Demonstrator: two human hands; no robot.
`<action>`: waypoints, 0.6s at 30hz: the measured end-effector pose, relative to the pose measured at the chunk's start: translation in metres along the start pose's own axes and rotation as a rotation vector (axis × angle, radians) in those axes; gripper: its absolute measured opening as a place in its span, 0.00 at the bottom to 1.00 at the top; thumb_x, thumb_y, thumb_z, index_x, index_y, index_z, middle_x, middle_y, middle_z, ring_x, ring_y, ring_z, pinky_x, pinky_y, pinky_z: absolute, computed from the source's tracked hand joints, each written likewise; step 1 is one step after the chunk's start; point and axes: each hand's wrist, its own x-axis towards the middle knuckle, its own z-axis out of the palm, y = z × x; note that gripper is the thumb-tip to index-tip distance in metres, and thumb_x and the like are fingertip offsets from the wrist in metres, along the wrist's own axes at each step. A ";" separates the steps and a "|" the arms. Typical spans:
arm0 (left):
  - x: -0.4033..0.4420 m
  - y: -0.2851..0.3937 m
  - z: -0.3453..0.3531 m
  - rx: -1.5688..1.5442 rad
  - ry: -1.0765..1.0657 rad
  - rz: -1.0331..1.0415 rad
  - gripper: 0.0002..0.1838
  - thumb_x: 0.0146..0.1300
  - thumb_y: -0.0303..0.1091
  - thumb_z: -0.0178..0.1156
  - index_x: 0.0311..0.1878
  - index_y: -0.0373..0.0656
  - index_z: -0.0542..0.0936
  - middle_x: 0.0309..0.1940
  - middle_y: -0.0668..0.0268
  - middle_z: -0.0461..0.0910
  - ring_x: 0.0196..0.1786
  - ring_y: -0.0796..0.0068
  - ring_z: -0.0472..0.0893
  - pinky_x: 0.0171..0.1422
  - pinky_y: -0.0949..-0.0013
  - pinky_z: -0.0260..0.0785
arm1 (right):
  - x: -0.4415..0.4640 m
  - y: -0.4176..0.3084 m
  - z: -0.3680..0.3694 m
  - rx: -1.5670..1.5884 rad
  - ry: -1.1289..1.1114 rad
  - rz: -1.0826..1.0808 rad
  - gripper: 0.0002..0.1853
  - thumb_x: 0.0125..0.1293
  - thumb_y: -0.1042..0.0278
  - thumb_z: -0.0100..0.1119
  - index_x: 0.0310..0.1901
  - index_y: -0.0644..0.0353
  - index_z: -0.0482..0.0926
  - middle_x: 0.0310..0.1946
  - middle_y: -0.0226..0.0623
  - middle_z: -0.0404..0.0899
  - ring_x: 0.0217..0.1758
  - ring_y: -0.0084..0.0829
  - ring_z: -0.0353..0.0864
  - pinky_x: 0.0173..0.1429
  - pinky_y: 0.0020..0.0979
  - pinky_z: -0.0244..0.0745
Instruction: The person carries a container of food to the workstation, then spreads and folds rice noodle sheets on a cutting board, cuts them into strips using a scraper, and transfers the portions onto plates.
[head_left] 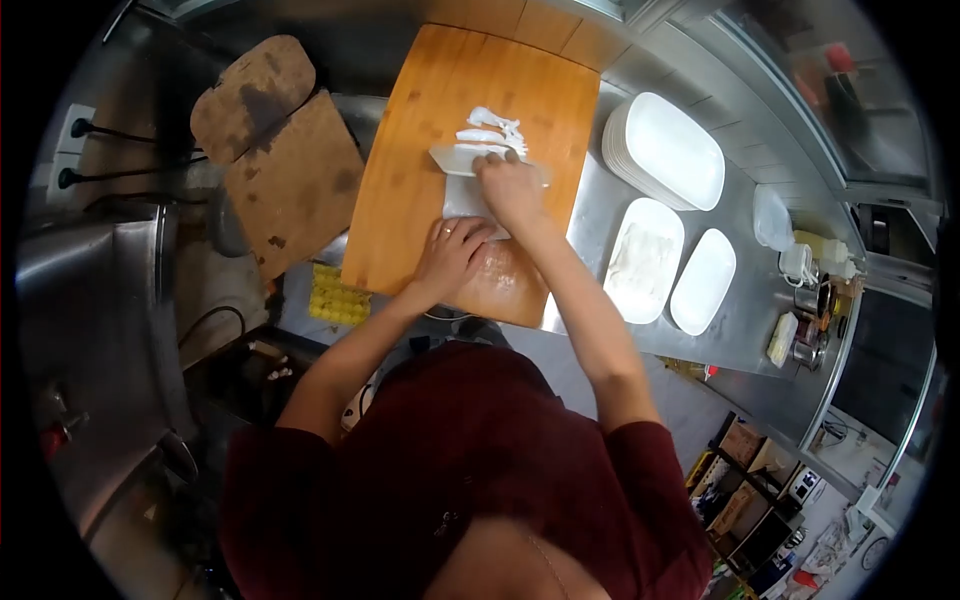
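My right hand (510,190) is closed over the top of a wide, pale scraper (455,162), whose flat blade stretches out to both sides of the fist. Just beyond the blade lie several cut strips (490,128) of a soft white food. A flat white sheet (464,197) of what looks like the same food runs from the blade back towards me. My left hand (453,250), with a ring on one finger, lies over the near end of that sheet, fingers extended. Everything rests on a wooden cutting board (400,210), wet near its front edge.
On the steel counter (585,240) to the right are stacked white trays (675,150), a tray holding white sheets (643,262) and a small white dish (704,282). Stained brown boards (295,190) stand to the left, above a yellow egg tray (337,295).
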 end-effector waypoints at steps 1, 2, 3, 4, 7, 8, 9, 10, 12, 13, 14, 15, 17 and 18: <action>-0.002 -0.003 0.000 0.029 -0.002 0.012 0.11 0.54 0.36 0.57 0.41 0.46 0.77 0.43 0.64 0.72 0.49 0.64 0.69 0.55 0.58 0.58 | -0.010 -0.005 -0.006 -0.020 0.019 -0.007 0.03 0.46 0.73 0.54 0.24 0.58 0.76 0.25 0.38 0.78 0.32 0.34 0.78 0.30 0.32 0.75; 0.004 -0.007 0.005 0.052 0.009 0.024 0.11 0.54 0.36 0.57 0.41 0.46 0.77 0.43 0.64 0.72 0.49 0.64 0.69 0.55 0.58 0.58 | -0.011 -0.005 -0.004 -0.041 0.014 -0.030 0.04 0.46 0.72 0.54 0.27 0.58 0.76 0.26 0.38 0.78 0.33 0.36 0.78 0.31 0.32 0.76; 0.006 -0.008 0.007 0.019 0.016 0.011 0.11 0.54 0.35 0.57 0.41 0.45 0.77 0.42 0.64 0.72 0.48 0.64 0.69 0.55 0.58 0.58 | -0.016 -0.008 0.003 -0.056 -0.008 -0.053 0.06 0.47 0.71 0.54 0.29 0.58 0.75 0.28 0.37 0.77 0.35 0.37 0.78 0.32 0.32 0.76; 0.002 -0.007 0.011 0.013 0.014 0.011 0.11 0.54 0.35 0.58 0.40 0.45 0.77 0.42 0.64 0.72 0.49 0.64 0.69 0.55 0.58 0.58 | -0.027 -0.014 0.010 -0.055 -0.044 -0.069 0.08 0.47 0.71 0.54 0.32 0.57 0.74 0.30 0.37 0.77 0.36 0.38 0.78 0.33 0.33 0.76; 0.012 0.004 -0.007 -0.030 0.010 0.003 0.12 0.53 0.36 0.58 0.40 0.44 0.78 0.43 0.63 0.72 0.49 0.64 0.69 0.56 0.58 0.58 | -0.019 -0.008 -0.005 -0.030 -0.142 -0.037 0.09 0.47 0.71 0.54 0.32 0.57 0.75 0.30 0.36 0.77 0.36 0.36 0.78 0.33 0.32 0.76; 0.010 -0.004 -0.006 -0.008 0.005 0.012 0.12 0.54 0.36 0.58 0.41 0.43 0.77 0.43 0.63 0.72 0.49 0.64 0.69 0.55 0.58 0.58 | -0.011 -0.003 -0.008 -0.033 -0.142 -0.036 0.08 0.47 0.71 0.54 0.32 0.57 0.75 0.29 0.36 0.77 0.36 0.36 0.78 0.33 0.31 0.76; 0.008 -0.010 0.002 0.006 0.010 0.018 0.12 0.54 0.36 0.57 0.41 0.43 0.77 0.43 0.63 0.72 0.48 0.64 0.69 0.55 0.58 0.58 | -0.023 -0.013 -0.012 -0.035 -0.055 -0.049 0.07 0.47 0.70 0.54 0.31 0.56 0.75 0.29 0.36 0.77 0.37 0.35 0.78 0.32 0.31 0.76; 0.002 -0.012 0.013 0.008 0.005 0.012 0.12 0.54 0.36 0.57 0.41 0.43 0.77 0.43 0.63 0.72 0.48 0.64 0.69 0.55 0.58 0.58 | -0.034 -0.020 0.001 -0.073 -0.087 -0.052 0.08 0.46 0.70 0.55 0.31 0.56 0.75 0.29 0.36 0.77 0.37 0.36 0.78 0.32 0.32 0.75; 0.004 -0.004 0.007 0.015 -0.002 0.003 0.12 0.54 0.36 0.57 0.41 0.43 0.77 0.43 0.63 0.72 0.49 0.64 0.69 0.55 0.58 0.58 | -0.027 -0.015 0.001 -0.011 -0.073 -0.050 0.07 0.48 0.70 0.54 0.31 0.56 0.76 0.28 0.36 0.77 0.37 0.35 0.78 0.32 0.33 0.75; 0.009 -0.002 0.003 -0.007 0.007 0.003 0.12 0.54 0.36 0.57 0.41 0.43 0.77 0.43 0.63 0.72 0.49 0.63 0.69 0.55 0.58 0.58 | -0.027 -0.013 -0.003 -0.013 -0.109 -0.049 0.06 0.48 0.70 0.53 0.30 0.57 0.75 0.28 0.35 0.77 0.37 0.35 0.78 0.32 0.33 0.75; 0.009 0.000 -0.001 -0.027 0.014 0.006 0.12 0.54 0.36 0.57 0.41 0.43 0.77 0.43 0.63 0.72 0.49 0.63 0.69 0.55 0.58 0.58 | -0.028 -0.009 -0.009 -0.014 -0.143 -0.045 0.06 0.49 0.70 0.52 0.30 0.57 0.75 0.28 0.35 0.77 0.36 0.34 0.78 0.32 0.32 0.75; 0.002 -0.010 0.009 0.019 -0.007 0.028 0.13 0.54 0.36 0.57 0.41 0.43 0.77 0.43 0.63 0.72 0.48 0.63 0.69 0.55 0.58 0.58 | -0.021 -0.005 -0.013 -0.028 -0.156 -0.046 0.05 0.49 0.70 0.52 0.30 0.57 0.75 0.28 0.35 0.77 0.36 0.34 0.78 0.31 0.32 0.75; 0.009 -0.013 0.007 0.054 -0.026 0.013 0.13 0.54 0.35 0.57 0.42 0.44 0.76 0.43 0.63 0.72 0.48 0.63 0.69 0.54 0.58 0.58 | -0.024 -0.011 -0.005 -0.056 -0.072 -0.084 0.05 0.50 0.71 0.51 0.30 0.57 0.75 0.28 0.36 0.77 0.36 0.34 0.78 0.31 0.32 0.75; 0.006 -0.006 0.005 0.056 -0.060 -0.004 0.13 0.53 0.35 0.57 0.43 0.44 0.76 0.44 0.63 0.72 0.47 0.63 0.69 0.54 0.57 0.58 | -0.035 -0.018 0.000 -0.057 -0.055 -0.090 0.05 0.50 0.71 0.51 0.30 0.57 0.75 0.29 0.36 0.77 0.35 0.33 0.77 0.31 0.33 0.75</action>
